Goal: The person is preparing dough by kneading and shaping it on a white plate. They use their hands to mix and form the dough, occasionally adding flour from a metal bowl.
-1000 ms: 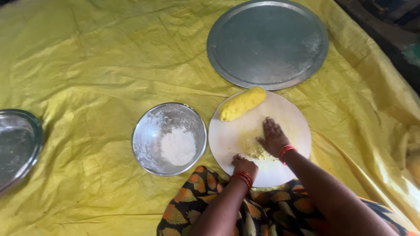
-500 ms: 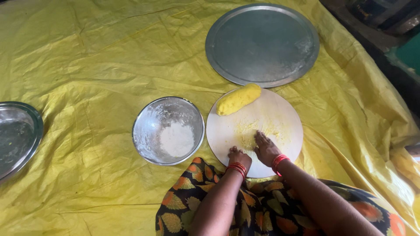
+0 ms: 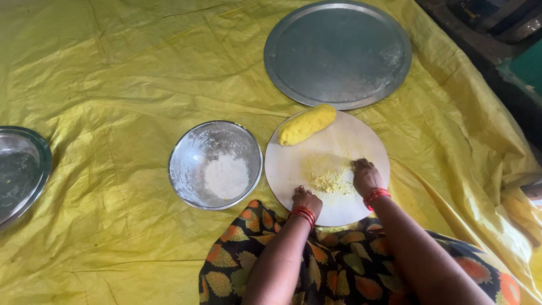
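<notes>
A small heap of crumbly yellow dough (image 3: 330, 182) lies on the round white board (image 3: 299, 164), just beside the right hand (image 3: 366, 176), whose curled fingers press down on it. The left hand (image 3: 307, 200) rests closed on the board's near edge, holding nothing I can see. A dough log (image 3: 306, 124) lies at the far edge; a steel bowl of flour (image 3: 214, 164) sits left.

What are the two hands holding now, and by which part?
Nothing is held. The left hand rests on the round board's near edge; the right hand presses beside yellow dough scraps.
</notes>
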